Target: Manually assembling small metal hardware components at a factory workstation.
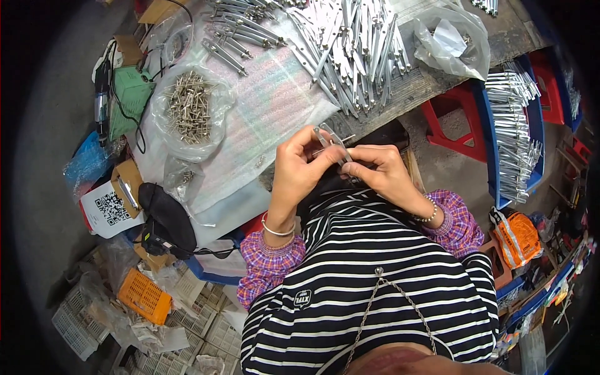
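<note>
Close to the table's near edge, my left hand pinches a pair of flat grey metal strips between thumb and fingers. My right hand closes on the lower end of the same strips. A thin metal pin or screw sticks out sideways from between them; its far end is hidden by my fingers. Beyond my hands lies a large heap of similar silver metal strips. To the left, a clear plastic bag lies open around many loose screws.
At the far left is a black electric screwdriver with a cable. Joined metal parts lie at the table's back. A plastic bag holds a paper slip. On the right, a blue bin of metal strips sits beside a red stool.
</note>
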`<move>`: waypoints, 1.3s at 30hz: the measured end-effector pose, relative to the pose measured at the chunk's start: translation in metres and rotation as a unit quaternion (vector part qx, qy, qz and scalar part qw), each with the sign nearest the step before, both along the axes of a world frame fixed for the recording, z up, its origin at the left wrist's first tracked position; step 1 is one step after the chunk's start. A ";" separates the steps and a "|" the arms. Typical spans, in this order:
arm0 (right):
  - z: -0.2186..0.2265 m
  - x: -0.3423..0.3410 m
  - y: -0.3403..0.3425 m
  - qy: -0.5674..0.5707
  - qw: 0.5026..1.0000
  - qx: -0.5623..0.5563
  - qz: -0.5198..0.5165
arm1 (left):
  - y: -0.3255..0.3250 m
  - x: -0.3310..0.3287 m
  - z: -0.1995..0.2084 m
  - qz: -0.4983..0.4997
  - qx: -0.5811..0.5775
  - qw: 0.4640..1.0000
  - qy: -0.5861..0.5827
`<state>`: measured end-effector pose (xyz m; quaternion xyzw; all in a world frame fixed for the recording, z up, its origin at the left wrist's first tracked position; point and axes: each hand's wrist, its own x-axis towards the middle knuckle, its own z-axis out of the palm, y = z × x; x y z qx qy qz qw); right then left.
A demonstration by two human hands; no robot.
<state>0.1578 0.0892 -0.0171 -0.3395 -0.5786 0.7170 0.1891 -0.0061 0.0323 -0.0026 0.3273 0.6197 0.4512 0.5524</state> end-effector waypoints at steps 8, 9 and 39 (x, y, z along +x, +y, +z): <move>0.002 -0.001 0.003 -0.001 1.000 0.000 -0.006 | 0.003 -0.001 0.004 0.000 -0.034 0.999 0.031; 0.001 0.000 0.002 -0.005 1.000 0.001 -0.003 | 0.002 -0.001 0.003 0.007 -0.020 1.000 0.012; 0.003 0.001 0.006 -0.008 0.999 0.033 0.010 | 0.003 -0.005 0.004 0.009 -0.022 1.000 -0.001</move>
